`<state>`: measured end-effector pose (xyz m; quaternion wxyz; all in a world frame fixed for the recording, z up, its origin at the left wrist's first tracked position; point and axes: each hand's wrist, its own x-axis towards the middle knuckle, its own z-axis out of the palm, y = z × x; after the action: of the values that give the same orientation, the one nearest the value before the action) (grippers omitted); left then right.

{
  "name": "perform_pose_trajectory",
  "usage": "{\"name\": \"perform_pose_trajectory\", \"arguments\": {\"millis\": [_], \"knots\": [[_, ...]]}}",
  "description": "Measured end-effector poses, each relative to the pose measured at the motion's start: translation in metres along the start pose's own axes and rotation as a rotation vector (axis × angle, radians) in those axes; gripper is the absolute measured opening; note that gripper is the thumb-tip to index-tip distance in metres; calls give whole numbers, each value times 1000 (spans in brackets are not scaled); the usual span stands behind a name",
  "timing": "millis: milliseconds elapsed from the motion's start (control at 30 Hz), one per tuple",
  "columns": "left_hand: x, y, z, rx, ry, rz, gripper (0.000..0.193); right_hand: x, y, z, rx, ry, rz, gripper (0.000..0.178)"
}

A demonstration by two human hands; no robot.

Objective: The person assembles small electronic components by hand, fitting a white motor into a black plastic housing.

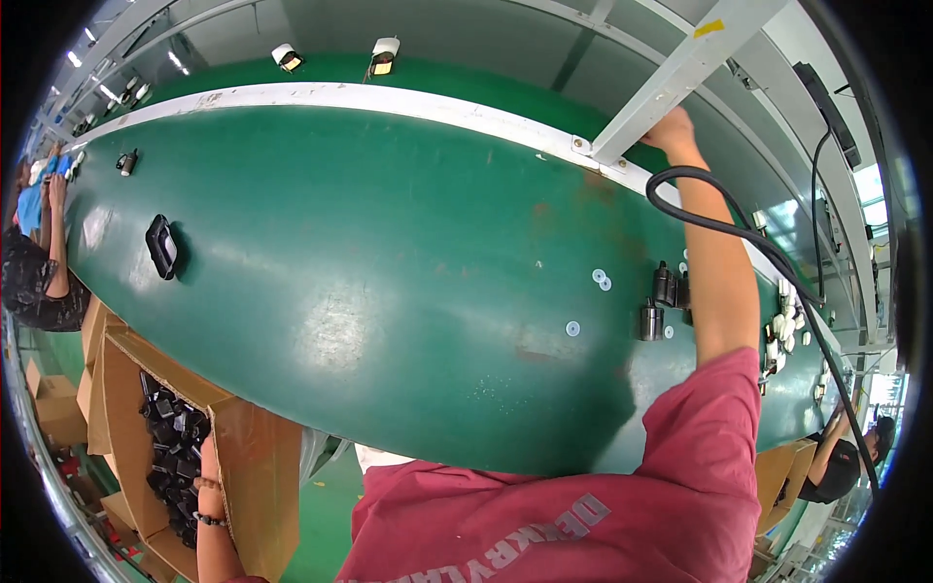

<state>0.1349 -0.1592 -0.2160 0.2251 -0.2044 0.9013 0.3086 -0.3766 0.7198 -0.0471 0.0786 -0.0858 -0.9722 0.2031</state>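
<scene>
Head view, left hand: down in the open brown cardboard box [258, 476] goes the left hand [207, 468], right at the heap of small glossy black plastic parts [173, 442]; fingers hidden, so I can't tell its grip.
Head view, right hand: stretched far across, the right hand [671, 131] is beside the white metal post [646, 102], partly behind it, fingers curled; whether it holds anything, I can't tell.
Beside the right forearm: dark, shiny metal cylinders [652, 321] stand upright on the long green tabletop [418, 253], small pale round discs [572, 328] lying near them.
Over that forearm: a thick black cable [714, 225] loops across.
Far left: an open black shell-like piece [160, 248] lies alone on the green.
</scene>
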Motion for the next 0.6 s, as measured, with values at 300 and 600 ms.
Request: {"name": "perform_pose_trajectory", "arguments": {"millis": [300, 600], "knots": [[-72, 367, -38, -749, 719, 502, 49, -224, -8, -109, 1131, -113, 321, 37], [-13, 572, 94, -861, -351, 1101, 59, -327, -86, -86, 1025, -691, 125, 64]]}}
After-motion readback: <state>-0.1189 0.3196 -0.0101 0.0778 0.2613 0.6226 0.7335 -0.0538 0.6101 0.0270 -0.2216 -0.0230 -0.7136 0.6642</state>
